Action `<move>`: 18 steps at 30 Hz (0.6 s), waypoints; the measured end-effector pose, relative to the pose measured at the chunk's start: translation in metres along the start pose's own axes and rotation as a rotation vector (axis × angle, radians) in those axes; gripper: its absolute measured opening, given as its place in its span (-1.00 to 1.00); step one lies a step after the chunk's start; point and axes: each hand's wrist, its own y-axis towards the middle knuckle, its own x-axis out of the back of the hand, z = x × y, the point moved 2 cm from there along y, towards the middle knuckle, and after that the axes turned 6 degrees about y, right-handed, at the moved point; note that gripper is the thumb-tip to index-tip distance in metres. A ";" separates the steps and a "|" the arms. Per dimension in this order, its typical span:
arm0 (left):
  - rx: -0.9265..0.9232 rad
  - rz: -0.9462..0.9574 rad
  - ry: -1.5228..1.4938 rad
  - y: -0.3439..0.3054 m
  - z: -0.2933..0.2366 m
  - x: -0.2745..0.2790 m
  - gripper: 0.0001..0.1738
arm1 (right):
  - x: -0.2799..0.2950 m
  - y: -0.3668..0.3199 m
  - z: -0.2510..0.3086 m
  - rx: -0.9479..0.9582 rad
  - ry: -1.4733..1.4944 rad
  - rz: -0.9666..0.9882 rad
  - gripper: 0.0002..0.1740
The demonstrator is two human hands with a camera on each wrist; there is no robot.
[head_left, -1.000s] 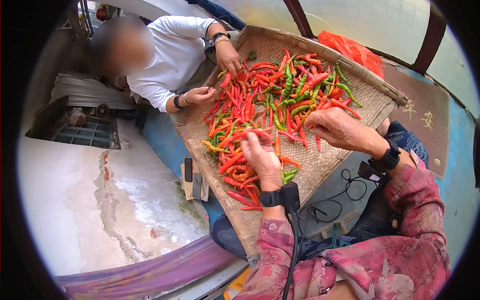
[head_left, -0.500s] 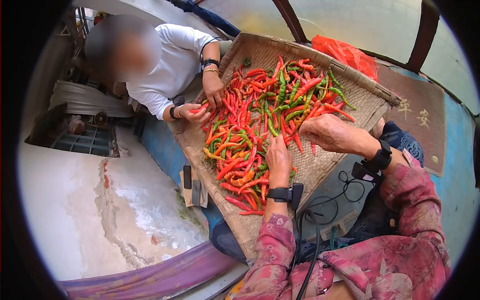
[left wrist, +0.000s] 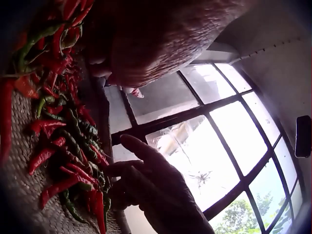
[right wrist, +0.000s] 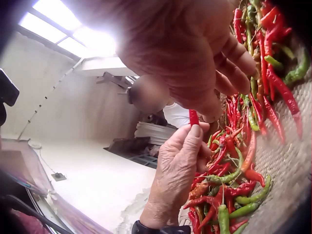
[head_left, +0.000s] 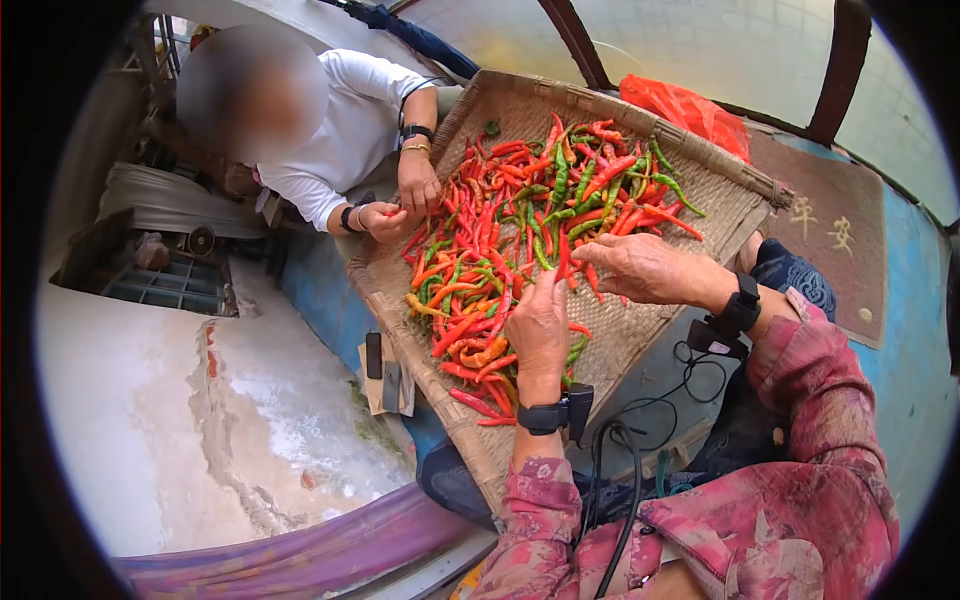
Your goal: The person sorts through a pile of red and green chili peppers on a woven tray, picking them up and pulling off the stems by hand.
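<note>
Red and green chili peppers [head_left: 480,260] lie heaped on a woven tray [head_left: 640,340]. Over the heap, the left hand [head_left: 540,325] pinches a red pepper [head_left: 563,256] that stands up from its fingertips. In the right wrist view the left hand [right wrist: 170,170] holds this red pepper [right wrist: 193,117] between thumb and fingers. The right hand [head_left: 650,268] is just beside it, its fingertips near the pepper's upper part; whether they touch it is hidden. In the left wrist view the right hand [left wrist: 156,190] has its index finger extended and the other fingers bent.
Across the tray sits a person in a white top [head_left: 345,120], both hands at the heap's left edge. A red plastic bag [head_left: 685,115] lies behind the tray. Two dark phone-like objects [head_left: 374,355] are left of it; black cables [head_left: 690,370] hang below.
The left hand has lifted from the heap with a red pepper upright in its fingers. My right hand has shifted slightly left towards it. The other person's hands moved a little.
</note>
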 end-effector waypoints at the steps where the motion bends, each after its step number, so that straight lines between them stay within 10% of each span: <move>1: 0.038 -0.038 0.017 0.003 0.007 0.004 -0.77 | 0.000 0.000 0.000 0.023 -0.007 -0.019 -0.72; 8: 0.334 -0.309 0.229 0.012 0.036 0.049 -0.47 | 0.001 0.000 -0.018 -0.035 -0.069 0.069 -0.89; 12: 0.011 -0.061 -0.096 0.025 0.008 0.005 -0.63 | 0.015 0.002 -0.017 -0.063 -0.144 -0.050 -0.89; 18: 0.148 0.211 0.157 0.048 0.014 -0.083 -0.65 | 0.029 0.002 -0.022 -0.026 -0.103 -0.156 -0.87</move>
